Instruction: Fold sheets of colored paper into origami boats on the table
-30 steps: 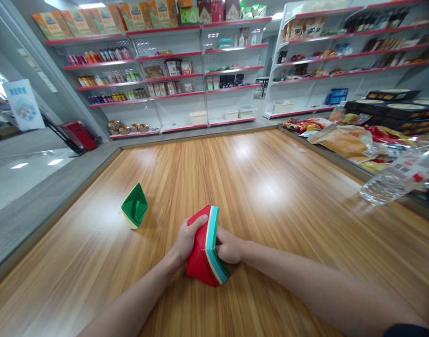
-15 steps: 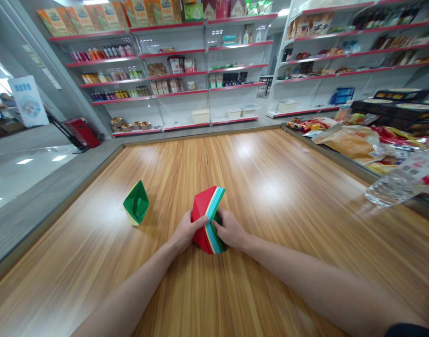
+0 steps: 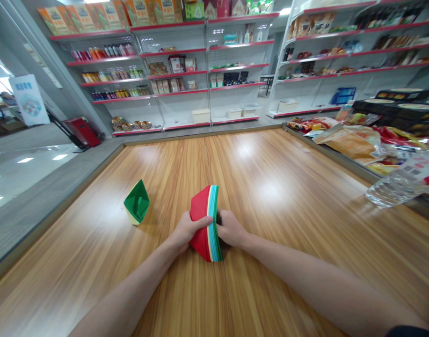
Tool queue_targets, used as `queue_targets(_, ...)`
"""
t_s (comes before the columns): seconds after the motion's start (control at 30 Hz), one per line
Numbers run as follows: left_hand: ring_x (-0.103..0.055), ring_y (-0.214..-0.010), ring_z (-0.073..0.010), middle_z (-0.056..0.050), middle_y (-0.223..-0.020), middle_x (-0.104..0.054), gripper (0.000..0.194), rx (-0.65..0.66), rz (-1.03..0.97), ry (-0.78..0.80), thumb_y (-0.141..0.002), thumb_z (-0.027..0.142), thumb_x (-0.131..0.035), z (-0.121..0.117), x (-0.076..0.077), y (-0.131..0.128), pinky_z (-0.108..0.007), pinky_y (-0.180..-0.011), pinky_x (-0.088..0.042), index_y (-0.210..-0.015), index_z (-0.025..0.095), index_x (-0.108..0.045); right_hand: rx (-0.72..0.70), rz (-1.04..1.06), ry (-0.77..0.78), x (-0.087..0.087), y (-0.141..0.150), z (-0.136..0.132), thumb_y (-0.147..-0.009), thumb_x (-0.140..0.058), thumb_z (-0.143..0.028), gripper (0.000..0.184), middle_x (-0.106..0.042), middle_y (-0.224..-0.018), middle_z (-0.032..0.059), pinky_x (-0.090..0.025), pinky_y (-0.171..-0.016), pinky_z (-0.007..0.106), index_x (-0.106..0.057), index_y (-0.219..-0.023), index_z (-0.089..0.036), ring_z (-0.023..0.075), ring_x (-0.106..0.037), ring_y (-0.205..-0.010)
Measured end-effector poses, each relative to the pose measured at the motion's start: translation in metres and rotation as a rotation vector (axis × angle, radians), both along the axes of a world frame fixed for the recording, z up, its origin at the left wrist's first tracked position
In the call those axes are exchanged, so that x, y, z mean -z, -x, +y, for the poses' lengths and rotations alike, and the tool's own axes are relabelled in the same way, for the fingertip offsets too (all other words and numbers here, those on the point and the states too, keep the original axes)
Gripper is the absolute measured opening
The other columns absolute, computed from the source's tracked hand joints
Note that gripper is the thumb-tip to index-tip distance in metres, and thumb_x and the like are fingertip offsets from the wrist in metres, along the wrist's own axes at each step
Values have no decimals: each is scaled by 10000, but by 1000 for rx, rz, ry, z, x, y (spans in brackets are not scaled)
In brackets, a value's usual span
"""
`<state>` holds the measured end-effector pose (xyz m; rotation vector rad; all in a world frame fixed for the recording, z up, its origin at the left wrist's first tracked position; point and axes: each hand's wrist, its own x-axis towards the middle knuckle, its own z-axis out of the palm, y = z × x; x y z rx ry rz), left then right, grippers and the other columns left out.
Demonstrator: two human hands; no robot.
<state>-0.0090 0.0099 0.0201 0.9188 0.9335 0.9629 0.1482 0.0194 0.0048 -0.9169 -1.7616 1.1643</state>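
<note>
A layered piece of folded paper (image 3: 200, 206), red on its left face with cream, light blue and green edges, stands between my hands over the table. My left hand (image 3: 186, 230) is closed around its red side, the thumb lying across the front toward the coloured edges. On the other side, my right hand (image 3: 231, 228) is closed with its fingers against the green edge; its fingertips are partly hidden behind the paper. Off to the left, a green folded paper piece (image 3: 137, 206) with a pale yellow underside stands by itself on the wooden table (image 3: 270, 271).
Bagged snacks (image 3: 354, 142), a clear plastic bottle (image 3: 393, 187) and black boxes (image 3: 403, 110) lie along the right beyond the table's raised edge. Shelves (image 3: 182, 93) of goods stand at the back. A red cart (image 3: 83, 131) is on the floor at left.
The layered paper has turned more upright and its bent edges have straightened, with the light blue and green bands now nearly vertical. Both hands keep close to the same place.
</note>
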Motion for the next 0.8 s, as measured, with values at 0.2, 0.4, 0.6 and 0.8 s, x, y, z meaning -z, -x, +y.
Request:
queue_targets(0.2, -681, -858, -279, -146, -955, -710, 445, -26, -2, 32, -638, 282, -788, -3, -4, -2, -377, -783, -536, -1013, 93, -642, -15, -1, 58, -2, -1, 0, -751, -619, -212, 245, -685, -876, 33, -508, -696, 289, -639, -986, -148, 194, -627, -782)
queue_targets(0.4, -681, -858, -262, -146, -951, -709, 428, -52, -20, 39, -681, 308, -763, -1, 1, -3, -356, -799, -530, -1024, 88, -630, -64, 136, 142, 1, 0, 7, -744, -625, -225, 247, -689, -905, 45, -512, -725, 311, -641, -977, -143, 194, -630, -797)
queue_targets(0.6, -646, -993, -236, -166, -1166, -629, 381, -89, -277, 66, -820, 333, -623, 11, 10, -1, -350, -859, -510, -1133, 127, -550, 384, 259, 342, 3, -27, 46, -669, -679, -242, 141, -661, -665, 14, -507, -556, 254, -635, -746, -133, 170, -622, -637)
queue_targets(0.8, -583, -1113, -293, -229, -1226, -574, 405, -62, -303, 90, -827, 269, -613, 13, 7, 5, -437, -978, -431, -1175, 98, -497, 709, 380, 403, 11, -70, 83, -799, -551, -292, 126, -584, -509, -4, -423, -325, 236, -506, -763, -181, 150, -551, -399)
